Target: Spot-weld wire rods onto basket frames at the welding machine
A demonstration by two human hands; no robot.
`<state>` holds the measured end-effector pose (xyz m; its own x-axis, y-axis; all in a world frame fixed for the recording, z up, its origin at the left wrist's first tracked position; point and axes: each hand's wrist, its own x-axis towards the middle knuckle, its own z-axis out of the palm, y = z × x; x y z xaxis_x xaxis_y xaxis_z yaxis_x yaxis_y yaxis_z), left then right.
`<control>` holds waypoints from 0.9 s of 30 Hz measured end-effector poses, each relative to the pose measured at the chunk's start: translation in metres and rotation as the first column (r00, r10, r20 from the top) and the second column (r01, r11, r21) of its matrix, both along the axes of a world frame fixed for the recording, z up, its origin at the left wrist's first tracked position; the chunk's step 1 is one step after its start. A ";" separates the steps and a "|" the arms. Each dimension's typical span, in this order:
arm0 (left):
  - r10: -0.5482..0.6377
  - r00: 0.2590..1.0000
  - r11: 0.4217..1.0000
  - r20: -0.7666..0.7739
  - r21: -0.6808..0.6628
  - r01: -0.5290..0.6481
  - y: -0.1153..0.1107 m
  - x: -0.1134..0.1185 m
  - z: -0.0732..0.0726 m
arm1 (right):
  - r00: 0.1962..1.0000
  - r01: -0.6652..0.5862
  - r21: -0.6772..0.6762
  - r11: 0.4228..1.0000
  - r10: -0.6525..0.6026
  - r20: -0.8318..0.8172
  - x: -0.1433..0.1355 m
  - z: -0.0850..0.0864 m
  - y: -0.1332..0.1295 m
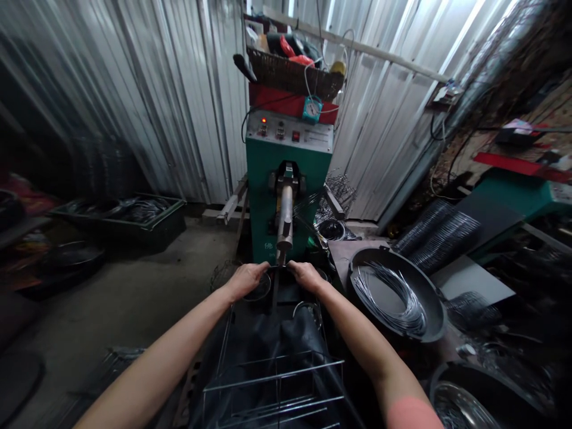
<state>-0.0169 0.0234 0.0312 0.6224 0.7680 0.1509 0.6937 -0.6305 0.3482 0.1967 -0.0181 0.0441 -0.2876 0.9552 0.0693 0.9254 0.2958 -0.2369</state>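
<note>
In the head view, my left hand (248, 280) and my right hand (306, 276) are both closed, pinching the two sides of a thin metal wire (277, 267). They hold it level at the tip of a spot welder (290, 161), a green machine with a silvery cylindrical arm (286, 217) pointing toward me. Whether the wire touches the electrode is too small to tell. Below my hands, a wire rack (274, 376) lies over dark cloth on my lap. I cannot make out if the held wire belongs to this rack.
To the right, a large black pan (440, 316) holds a coil of cut wires (397, 304). Another round pan (491, 381) stands nearer me. On the left floor is a green crate (172, 214) of metal parts. A basket (290, 71) of odds and ends tops the machine.
</note>
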 end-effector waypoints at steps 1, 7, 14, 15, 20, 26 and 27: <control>-0.007 1.000 1.000 0.022 -0.010 0.008 0.000 0.000 0.000 | 1.000 -0.009 0.010 1.000 0.010 -0.019 0.000 -0.001 0.000; -0.020 0.992 0.998 0.127 -0.057 0.027 -0.001 -0.001 0.000 | 0.989 0.000 0.049 0.999 0.008 -0.146 0.002 -0.006 0.001; -0.013 0.996 0.999 0.083 -0.045 0.017 0.000 -0.002 0.001 | 0.843 0.050 -0.094 0.994 -0.093 -0.530 0.012 -0.016 0.004; -0.012 0.997 0.999 0.073 -0.045 0.016 0.000 -0.002 0.001 | 0.809 0.050 -0.122 0.991 -0.112 -0.577 0.014 -0.018 0.003; -0.003 0.999 0.999 0.042 -0.045 0.004 0.000 -0.002 0.002 | 0.730 0.081 -0.196 0.977 -0.192 -0.656 0.016 -0.022 0.002; 0.015 1.000 0.999 0.018 -0.036 -0.014 -0.001 -0.002 0.003 | 0.718 0.087 -0.206 0.975 -0.205 -0.665 0.014 -0.023 0.003; 0.016 1.000 0.999 0.017 -0.034 -0.015 -0.001 -0.001 0.004 | 0.719 0.085 -0.206 0.975 -0.203 -0.664 0.014 -0.024 0.003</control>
